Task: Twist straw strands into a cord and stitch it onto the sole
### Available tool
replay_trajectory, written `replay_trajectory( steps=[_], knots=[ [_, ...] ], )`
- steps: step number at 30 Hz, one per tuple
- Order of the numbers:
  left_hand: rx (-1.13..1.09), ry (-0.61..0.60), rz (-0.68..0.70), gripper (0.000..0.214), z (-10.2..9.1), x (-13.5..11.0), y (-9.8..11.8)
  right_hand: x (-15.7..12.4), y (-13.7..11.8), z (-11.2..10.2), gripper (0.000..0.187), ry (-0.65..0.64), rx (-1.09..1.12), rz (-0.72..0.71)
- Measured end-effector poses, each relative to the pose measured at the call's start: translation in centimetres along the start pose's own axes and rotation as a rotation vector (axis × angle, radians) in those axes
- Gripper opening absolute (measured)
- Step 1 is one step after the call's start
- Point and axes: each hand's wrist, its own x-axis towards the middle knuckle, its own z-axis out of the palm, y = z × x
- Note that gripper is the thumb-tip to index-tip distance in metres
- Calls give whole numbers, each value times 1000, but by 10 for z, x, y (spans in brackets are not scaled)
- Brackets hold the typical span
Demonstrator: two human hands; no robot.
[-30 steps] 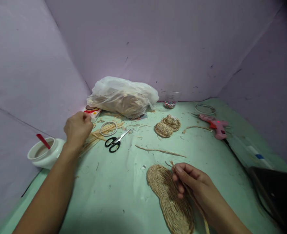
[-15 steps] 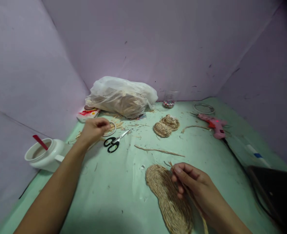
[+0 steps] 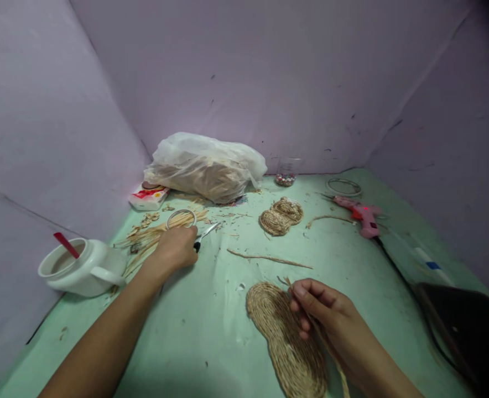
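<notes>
My left hand [image 3: 177, 247] is closed over the handles of the black-handled scissors [image 3: 207, 235], which lie on the table with their blades pointing away to the right. Its fingertips are mostly hidden beneath it. Between thumb and fingers, my right hand [image 3: 325, 309] pinches a thin straw cord [image 3: 343, 378] near its frayed end; the rest runs down past the palm. Under and left of that hand lies a sole-shaped coiled straw piece [image 3: 284, 342]. A loose length of cord [image 3: 269, 257] rests just beyond it.
Straw strands [image 3: 145, 246] lie under a white ring [image 3: 181, 219], beside a white pot [image 3: 84, 271]. Behind stand a plastic bag [image 3: 205, 166] and a bead jar [image 3: 286, 177]. A small coiled piece [image 3: 281, 215] and a pink glue gun [image 3: 363, 215] with a cable are at right.
My left hand has moved down and right from near the ring onto the scissors' handles. My right hand keeps its pinch on the cord, almost unmoved.
</notes>
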Motion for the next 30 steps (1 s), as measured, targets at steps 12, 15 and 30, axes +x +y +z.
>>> replay_trajectory(
  steps=[12,15,30],
  knots=[
    [-927,8,87,49,-23,-10,6,5,-1,-5,24,-6,209,-35],
    [-1252,-42,46,56,-26,-18,18,4,-2,-6,25,-30,264,-53],
    [-548,-224,544,18,-36,-77,71,0,-12,-9,24,16,164,-70]
  ],
)
